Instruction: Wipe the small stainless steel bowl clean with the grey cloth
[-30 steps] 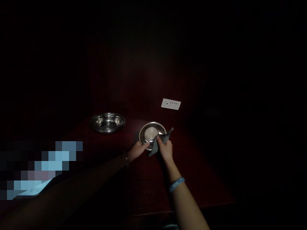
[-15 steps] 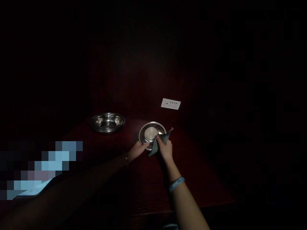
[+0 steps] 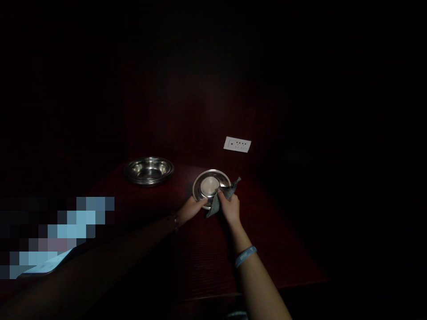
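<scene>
A round, shiny metal plate [image 3: 210, 184] is tilted toward me above the dark red table. My left hand [image 3: 193, 208] grips its lower left rim, thumb on the front face and the other fingers hidden behind. On the right side, my right hand [image 3: 231, 205] is closed on a grey-green cloth [image 3: 216, 205], which it presses against the plate's lower right rim. One corner of the cloth sticks up past the hand. Whether the right fingers also hold the rim under the cloth, I cannot tell.
A stack of metal dishes [image 3: 148, 170] stands at the back left of the table [image 3: 213, 266]. On the dark red panel behind is a white wall socket [image 3: 237, 144]. A lit, pixelated screen [image 3: 50, 262] lies at the lower left. Deep shadow covers both sides.
</scene>
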### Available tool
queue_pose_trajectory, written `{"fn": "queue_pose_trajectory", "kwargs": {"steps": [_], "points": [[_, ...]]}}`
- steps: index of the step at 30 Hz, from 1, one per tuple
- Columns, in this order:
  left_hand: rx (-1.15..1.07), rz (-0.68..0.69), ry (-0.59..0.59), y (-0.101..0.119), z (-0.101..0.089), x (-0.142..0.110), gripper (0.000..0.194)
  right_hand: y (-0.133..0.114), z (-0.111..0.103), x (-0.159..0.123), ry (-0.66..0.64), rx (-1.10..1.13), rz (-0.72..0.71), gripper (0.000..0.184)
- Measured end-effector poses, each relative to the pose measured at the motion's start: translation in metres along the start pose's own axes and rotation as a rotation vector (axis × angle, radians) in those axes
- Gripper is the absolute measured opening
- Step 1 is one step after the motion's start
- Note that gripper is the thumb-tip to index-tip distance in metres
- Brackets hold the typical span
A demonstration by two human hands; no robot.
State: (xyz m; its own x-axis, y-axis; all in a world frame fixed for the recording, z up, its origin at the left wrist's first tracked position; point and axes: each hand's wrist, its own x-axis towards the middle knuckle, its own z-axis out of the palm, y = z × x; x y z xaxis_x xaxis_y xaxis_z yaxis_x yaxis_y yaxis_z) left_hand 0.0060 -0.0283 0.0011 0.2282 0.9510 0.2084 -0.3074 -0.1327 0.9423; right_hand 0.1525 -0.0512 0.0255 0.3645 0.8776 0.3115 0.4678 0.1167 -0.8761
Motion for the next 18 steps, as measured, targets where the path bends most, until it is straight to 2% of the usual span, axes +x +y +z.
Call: {"fn": "queue_pose_trajectory", "kwargs": {"steps": [9,18], "points": [[0.01,0.013,-0.013,0.0026,-0.0002,-0.0008,0.046,-0.0013,-0.0007,-0.0002,0.004,-0.016,0.003,0.031],[-0.019,0.01,-0.005,-0.0049,-0.0014,0.0014,0.05,-0.0023,-0.0006,-0.0007,0.002,0.0,-0.005,0.03]]}}
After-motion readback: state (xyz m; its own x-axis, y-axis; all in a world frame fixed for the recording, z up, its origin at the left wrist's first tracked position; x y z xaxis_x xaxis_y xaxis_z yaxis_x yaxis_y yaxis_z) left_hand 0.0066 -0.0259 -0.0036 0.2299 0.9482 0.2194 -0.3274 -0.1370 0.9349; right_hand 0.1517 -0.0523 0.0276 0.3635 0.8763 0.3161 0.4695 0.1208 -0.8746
